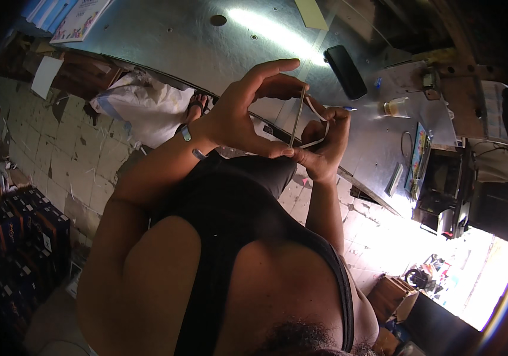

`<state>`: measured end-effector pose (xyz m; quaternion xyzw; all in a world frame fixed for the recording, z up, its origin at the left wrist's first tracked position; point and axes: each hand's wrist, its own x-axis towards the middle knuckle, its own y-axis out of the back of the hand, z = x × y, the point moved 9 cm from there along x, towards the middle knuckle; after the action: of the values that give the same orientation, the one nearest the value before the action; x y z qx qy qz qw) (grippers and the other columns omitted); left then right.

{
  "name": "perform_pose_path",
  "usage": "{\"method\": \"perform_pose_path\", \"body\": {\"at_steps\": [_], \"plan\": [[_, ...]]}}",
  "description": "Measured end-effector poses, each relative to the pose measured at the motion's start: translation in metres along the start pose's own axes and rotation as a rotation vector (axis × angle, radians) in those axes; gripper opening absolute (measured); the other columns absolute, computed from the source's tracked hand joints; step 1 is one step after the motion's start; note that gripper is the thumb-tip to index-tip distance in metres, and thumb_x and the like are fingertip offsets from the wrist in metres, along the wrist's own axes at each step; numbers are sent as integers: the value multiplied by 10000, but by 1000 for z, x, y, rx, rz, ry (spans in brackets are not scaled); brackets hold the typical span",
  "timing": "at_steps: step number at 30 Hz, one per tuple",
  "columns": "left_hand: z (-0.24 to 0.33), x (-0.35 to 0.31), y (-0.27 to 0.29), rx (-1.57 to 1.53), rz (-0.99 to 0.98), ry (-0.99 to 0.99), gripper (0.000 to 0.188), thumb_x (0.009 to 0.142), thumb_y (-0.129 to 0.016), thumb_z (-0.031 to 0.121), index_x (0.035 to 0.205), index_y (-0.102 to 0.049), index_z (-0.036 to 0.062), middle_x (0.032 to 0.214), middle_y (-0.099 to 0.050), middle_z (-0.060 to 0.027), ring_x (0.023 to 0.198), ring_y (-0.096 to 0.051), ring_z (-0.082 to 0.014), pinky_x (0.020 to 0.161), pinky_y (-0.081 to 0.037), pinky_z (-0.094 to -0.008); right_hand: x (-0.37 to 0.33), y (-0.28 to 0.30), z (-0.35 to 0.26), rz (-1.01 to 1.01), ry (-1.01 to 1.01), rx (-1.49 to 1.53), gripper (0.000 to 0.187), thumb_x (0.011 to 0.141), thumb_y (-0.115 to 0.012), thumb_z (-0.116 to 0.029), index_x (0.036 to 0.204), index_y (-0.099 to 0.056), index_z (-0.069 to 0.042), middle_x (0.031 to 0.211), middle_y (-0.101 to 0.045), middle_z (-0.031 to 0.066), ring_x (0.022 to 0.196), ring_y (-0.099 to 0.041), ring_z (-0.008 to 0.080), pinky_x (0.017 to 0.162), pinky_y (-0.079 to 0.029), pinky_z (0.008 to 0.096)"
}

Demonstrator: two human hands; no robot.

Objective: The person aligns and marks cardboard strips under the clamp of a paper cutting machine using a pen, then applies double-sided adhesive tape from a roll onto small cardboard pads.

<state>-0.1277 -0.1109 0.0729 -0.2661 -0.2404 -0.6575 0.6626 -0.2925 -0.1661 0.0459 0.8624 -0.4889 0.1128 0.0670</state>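
A thin pale band point(298, 118) forms a loop between my two hands above the table's near edge. One side of it runs straight from fingertip to thumb, and the other bows out toward the right. My left hand point(239, 115) curves around its left side, with the thumb tip and a fingertip at the two ends of the straight part. With bent fingers, my right hand point(329, 145) grips the bowed side; its thumb meets the left thumb at the lower end. Part of the band is hidden behind the right fingers.
On the metal table point(188, 35) lie a black case point(346, 72), a pale yellow strip point(311, 13) and a pen point(349, 108). A glass point(397, 107) holds brown liquid. A white sack point(141, 101) stands beside a sandaled foot point(197, 107). Stacked boxes point(22, 231) fill the lower left.
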Motion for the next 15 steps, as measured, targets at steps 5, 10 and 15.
{"method": "perform_pose_path", "body": {"at_steps": [5, 10, 15], "plan": [[9, -5, -5, 38, -71, -49, 1236, 616, -999, 233, 1555, -226, 12, 1385, -584, -242, 1278, -604, -333, 1112, -469, -459, -4, 0, -7, -15, 59, -36, 945, 519, -1042, -349, 1089, -324, -118, 1330, -620, 271, 628, -497, 33, 548, -457, 178], [9, -7, -6, 2, -75, -28, 1242, 618, -1001, 223, 1559, -216, 15, 1395, -574, -254, 1288, -596, -337, 1114, -465, -457, -5, -1, -7, -19, 91, -21, 916, 540, -1034, -315, 1082, -321, -127, 1331, -618, 277, 624, -516, 45, 550, -463, 178], [12, -6, -5, 9, -83, -44, 1249, 613, -1004, 228, 1561, -219, 18, 1398, -572, -251, 1281, -598, -327, 1100, -473, -445, -8, 0, -4, -6, 54, 21, 924, 539, -1036, -306, 1102, -326, -124, 1350, -603, 280, 653, -537, 50, 563, -473, 184]]}}
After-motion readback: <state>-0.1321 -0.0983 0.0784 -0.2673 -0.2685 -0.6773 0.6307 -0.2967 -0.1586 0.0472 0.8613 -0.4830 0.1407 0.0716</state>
